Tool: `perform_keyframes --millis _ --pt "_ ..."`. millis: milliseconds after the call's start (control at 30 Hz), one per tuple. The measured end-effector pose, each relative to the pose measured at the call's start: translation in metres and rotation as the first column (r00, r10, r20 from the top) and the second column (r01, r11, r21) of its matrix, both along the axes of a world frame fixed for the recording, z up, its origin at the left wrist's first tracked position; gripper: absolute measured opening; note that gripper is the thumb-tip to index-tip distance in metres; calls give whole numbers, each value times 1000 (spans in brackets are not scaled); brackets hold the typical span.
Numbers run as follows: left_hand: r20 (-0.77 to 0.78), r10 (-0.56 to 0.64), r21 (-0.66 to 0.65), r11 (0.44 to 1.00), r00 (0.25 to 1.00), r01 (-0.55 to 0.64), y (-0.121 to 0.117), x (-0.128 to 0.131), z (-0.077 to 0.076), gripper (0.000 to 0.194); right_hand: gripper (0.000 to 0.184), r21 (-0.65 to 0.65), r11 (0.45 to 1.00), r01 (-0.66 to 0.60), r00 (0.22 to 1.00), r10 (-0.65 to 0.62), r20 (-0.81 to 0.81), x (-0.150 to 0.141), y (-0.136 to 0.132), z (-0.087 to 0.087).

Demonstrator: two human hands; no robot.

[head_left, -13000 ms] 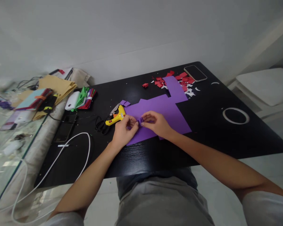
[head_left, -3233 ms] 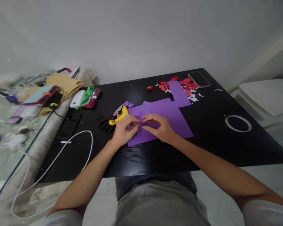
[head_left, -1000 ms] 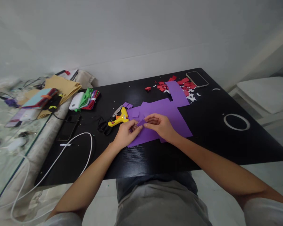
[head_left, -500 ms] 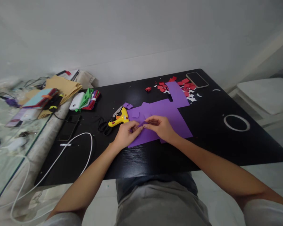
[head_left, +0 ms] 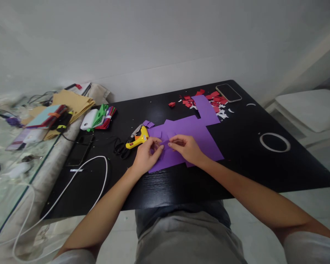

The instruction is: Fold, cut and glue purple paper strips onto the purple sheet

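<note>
Between my hands is a small piece of purple paper [head_left: 165, 143], its folds too small to make out. My left hand [head_left: 149, 153] pinches its left end between thumb and fingers. At its right end, my right hand [head_left: 186, 148] closes thumb and fingertips on it. Both hands are just over larger purple paper sheets [head_left: 203, 141] spread on the black table. A yellow glue gun [head_left: 137, 139] lies close to my left hand, on top of scissors [head_left: 122, 148]. Small purple paper pieces [head_left: 148, 124] lie behind the glue gun.
Red paper scraps [head_left: 216, 99], white scraps [head_left: 222, 113] and a phone [head_left: 228, 92] are at the back right. A white ring [head_left: 275, 142] lies on the right. On the left are another phone [head_left: 79, 150], a white cable [head_left: 106, 172] and bundled coloured paper [head_left: 106, 117].
The small purple piece has turned from a steep slant to nearly level between my hands. My left fingers have lifted and spread slightly; my right hand has barely moved.
</note>
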State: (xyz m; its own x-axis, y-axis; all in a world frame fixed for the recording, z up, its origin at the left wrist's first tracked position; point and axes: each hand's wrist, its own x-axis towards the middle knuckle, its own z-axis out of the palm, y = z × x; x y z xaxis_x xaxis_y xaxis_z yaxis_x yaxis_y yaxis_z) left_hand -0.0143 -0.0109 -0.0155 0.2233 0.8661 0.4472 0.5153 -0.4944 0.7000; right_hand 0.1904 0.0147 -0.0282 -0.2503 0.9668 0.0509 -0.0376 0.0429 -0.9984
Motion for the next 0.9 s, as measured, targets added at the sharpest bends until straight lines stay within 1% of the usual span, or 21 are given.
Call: perform_keyframes --millis 67,133,200,267,367,433,500,533,600,767,900 --pt "-75 31 77 997 997 -25 3 -3 2 12 21 0 1000 30 1000 -30 -8 0 1 -1" --pt "-210 56 152 988 976 -24 8 -7 3 20 23 -20 997 68 997 -69 -32 1 3 -1" --pt "-368 86 195 981 926 -14 14 -10 1 26 26 -42 994 100 993 -102 -64 2 6 -1" --pt "-484 135 219 975 865 -30 18 -11 -4 28 28 -53 992 117 988 -122 -92 4 8 -1" --pt "-603 154 198 979 783 -40 20 -10 -9 28 25 -55 991 119 985 -125 -118 4 10 -2" --pt "-666 140 148 988 732 -54 18 -8 -9 33 21 -53 993 108 985 -114 -128 4 10 -3" --pt "-702 123 107 992 702 -67 16 -7 -7 37 17 -55 993 101 985 -108 -136 3 9 -4" --pt "-705 118 98 993 700 -69 15 -6 -6 38 16 -56 993 101 985 -108 -138 3 9 -5" --pt "-682 114 96 993 722 -67 14 -4 -5 36 16 -54 993 104 984 -110 -137 3 9 -6" --pt "-555 73 111 994 829 -13 13 -1 -9 29 14 -66 991 114 985 -121 -120 3 9 -6" --pt "-418 58 178 984 907 19 13 -3 -7 24 13 -106 988 115 980 -131 -150 2 8 -5"
